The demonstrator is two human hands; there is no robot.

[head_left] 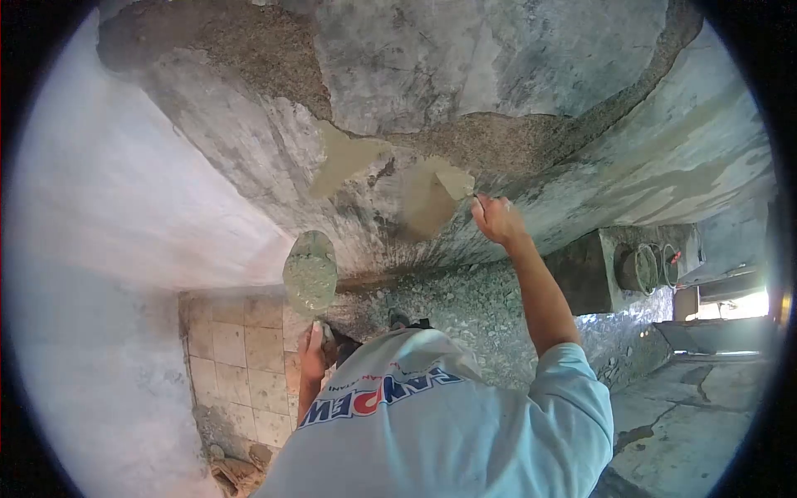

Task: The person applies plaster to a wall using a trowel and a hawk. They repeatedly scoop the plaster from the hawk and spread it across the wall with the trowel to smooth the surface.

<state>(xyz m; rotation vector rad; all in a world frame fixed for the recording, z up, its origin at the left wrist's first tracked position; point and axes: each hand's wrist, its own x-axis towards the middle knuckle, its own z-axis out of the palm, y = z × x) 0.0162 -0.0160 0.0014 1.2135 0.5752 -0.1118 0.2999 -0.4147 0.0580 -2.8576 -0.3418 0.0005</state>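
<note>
My right hand is closed round the handle of a small trowel, its blade flat against the grey wall. Beside the blade lies a damp, smooth patch of mortar. A lighter mortar patch sits on the wall further left. Low on the left, my left hand grips the near end of an oval mortar board, partly coated with wet grey mortar. The board is apart from the trowel. Fingers of the left hand are partly hidden.
A rough strip of bare render crosses the wall. Tiles cover the floor at left, and rubble lies along the wall's foot. At right a bucket stands by a concrete block. A white wall rises at left.
</note>
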